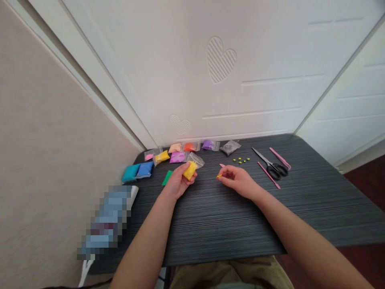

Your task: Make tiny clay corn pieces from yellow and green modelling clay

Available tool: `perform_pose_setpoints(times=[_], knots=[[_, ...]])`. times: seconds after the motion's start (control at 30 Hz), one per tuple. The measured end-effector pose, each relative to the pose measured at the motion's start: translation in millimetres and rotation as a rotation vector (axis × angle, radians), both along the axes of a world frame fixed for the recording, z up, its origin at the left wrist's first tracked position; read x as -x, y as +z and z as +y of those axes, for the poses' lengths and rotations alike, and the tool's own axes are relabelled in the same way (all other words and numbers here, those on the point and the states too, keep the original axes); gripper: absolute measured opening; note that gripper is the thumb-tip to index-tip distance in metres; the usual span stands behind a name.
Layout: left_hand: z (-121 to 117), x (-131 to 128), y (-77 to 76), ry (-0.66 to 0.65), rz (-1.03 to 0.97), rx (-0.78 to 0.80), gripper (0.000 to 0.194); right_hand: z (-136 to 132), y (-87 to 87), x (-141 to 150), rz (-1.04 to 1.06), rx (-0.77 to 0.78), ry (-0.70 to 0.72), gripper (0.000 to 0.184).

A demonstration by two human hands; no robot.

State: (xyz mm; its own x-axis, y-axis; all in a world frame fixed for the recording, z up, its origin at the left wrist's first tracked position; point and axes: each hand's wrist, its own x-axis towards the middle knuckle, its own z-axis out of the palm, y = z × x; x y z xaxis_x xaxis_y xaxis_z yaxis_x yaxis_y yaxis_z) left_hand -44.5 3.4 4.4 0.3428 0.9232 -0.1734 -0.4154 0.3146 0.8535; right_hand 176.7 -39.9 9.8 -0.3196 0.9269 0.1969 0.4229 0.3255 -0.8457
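My left hand (178,182) is closed around a small clear bag of yellow modelling clay (190,171), its zip end pointing up and to the right. To the right, my right hand (236,179) pinches a little piece of yellow clay (219,176) between thumb and fingertips, just above the table. The tip of a pink tool (221,165) shows behind those fingers. Beyond my right hand lie several tiny green and yellow clay pieces (240,159). A flat green piece (167,178) lies beside my left hand, partly covered by it.
Along the back of the dark table (195,237) lie clay bags: purple (208,145), orange (189,147), grey (230,147), blue (144,169) and teal (130,173). Scissors (270,163), a pink stick tool (268,175) and pink tweezers (280,158) are at the right. A blurred-out object (108,218) stands left.
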Motion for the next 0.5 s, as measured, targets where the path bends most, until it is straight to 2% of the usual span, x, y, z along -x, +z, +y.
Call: perform_pose_setpoints(times=[0.17,0.37,0.5], knots=[[-0.1,1.1,-0.7,-0.001,-0.007,-0.009,0.019,0.6,6.3,-0.2,0.352,0.208,0.065,0.019],[-0.9,-1.3,0.4,-0.004,-0.001,-0.013,0.02,0.6,5.2,0.4,0.578,0.352,0.08,0.017],[-2.5,-3.2,1.4,-0.015,0.008,-0.006,0.02,1.2,3.9,0.0,0.65,0.379,0.048,0.017]])
